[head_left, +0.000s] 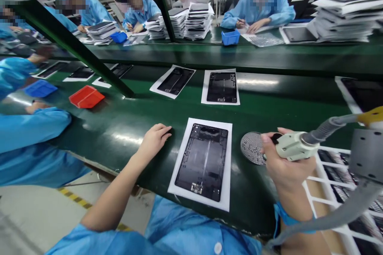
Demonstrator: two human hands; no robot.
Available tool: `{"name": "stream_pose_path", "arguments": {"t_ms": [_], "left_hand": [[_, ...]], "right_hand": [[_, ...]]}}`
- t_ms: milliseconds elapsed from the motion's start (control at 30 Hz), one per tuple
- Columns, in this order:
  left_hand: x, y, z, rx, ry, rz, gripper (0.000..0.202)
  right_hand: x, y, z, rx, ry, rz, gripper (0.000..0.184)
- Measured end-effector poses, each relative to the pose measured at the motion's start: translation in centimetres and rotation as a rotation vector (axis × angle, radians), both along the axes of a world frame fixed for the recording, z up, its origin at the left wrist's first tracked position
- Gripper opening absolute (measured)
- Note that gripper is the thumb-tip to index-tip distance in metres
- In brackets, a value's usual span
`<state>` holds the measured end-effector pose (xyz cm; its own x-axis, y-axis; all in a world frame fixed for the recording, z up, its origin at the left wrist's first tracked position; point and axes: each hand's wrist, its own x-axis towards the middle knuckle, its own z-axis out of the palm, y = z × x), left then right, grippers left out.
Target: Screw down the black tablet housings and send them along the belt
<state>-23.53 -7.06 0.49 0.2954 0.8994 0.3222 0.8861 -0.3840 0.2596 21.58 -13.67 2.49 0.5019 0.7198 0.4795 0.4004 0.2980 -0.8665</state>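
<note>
In front of me a tablet back housing (pixel 204 163) with a black inside lies on a white sheet (pixel 179 185), slightly slanted, on the green bench. To the left of the sheet my left hand (pixel 154 141) rests on the bench top, fingers stretched out and holding nothing. On the other side, my right hand (pixel 289 171) is wrapped round a pale corded electric screwdriver (pixel 296 146). The tool's tip is hidden by the hand. Beside that hand lies a round perforated metal plate (pixel 253 148) with many small holes, partly covered by the fingers.
Two more tablet housings (pixel 222 87) lie on white sheets farther back. Right of me stands a white divided tray (pixel 326 175) with dark parts. A red bin (pixel 86 96) and blue bin (pixel 40 88) sit left, near a co-worker's sleeve (pixel 32 129). A green post (pixel 77 51) slants across.
</note>
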Motion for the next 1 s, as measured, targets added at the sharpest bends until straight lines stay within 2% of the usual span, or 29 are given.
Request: {"name": "stream_pose_path", "arguments": {"t_ms": [133, 200, 300, 433, 533, 600, 700, 767, 867, 1000], "left_hand": [[-0.6, -0.1, -1.5, 0.029, -0.042, -0.007, 0.028], [-0.4, -0.6, -1.5, 0.074, -0.070, 0.019, 0.027], [0.0, -1.4, 0.0, 0.132, -0.081, 0.063, 0.023], [2.1, -1.7, 3.5, 0.159, -0.128, 0.070, 0.020], [5.9, -0.9, 5.2, 0.005, -0.240, -0.037, 0.023], [9.2, 0.2, 5.4, -0.197, -0.350, -0.138, 0.022], [14.6, 2.3, 4.4, -0.516, -0.527, -0.248, 0.016], [17.7, 3.8, 3.1, -0.595, -0.537, -0.304, 0.013], [20.8, 5.4, 1.0, -0.486, -0.404, -0.346, 0.014], [21.9, 6.0, -1.1, -0.332, -0.303, -0.310, 0.016]], "right_hand": [[-0.1, 0.0, 0.1, -0.004, -0.017, -0.024, 0.046], [-0.2, 0.0, 0.1, -0.011, -0.036, -0.038, 0.045], [-0.3, 0.0, 0.2, -0.014, -0.067, -0.059, 0.042], [-0.4, 0.0, 0.5, -0.026, -0.054, -0.040, 0.039], [-0.6, -0.1, 0.9, -0.030, -0.020, -0.029, 0.041], [-0.6, -0.2, 1.0, -0.035, 0.000, -0.023, 0.042], [-0.6, -0.1, 1.1, -0.037, 0.006, -0.016, 0.042], [-0.5, 0.0, 0.9, -0.034, 0.007, -0.009, 0.042], [-0.4, 0.2, 0.6, -0.043, 0.020, 0.009, 0.043], [-0.2, -0.1, 0.4, -0.065, 0.017, 0.007, 0.044]]}}
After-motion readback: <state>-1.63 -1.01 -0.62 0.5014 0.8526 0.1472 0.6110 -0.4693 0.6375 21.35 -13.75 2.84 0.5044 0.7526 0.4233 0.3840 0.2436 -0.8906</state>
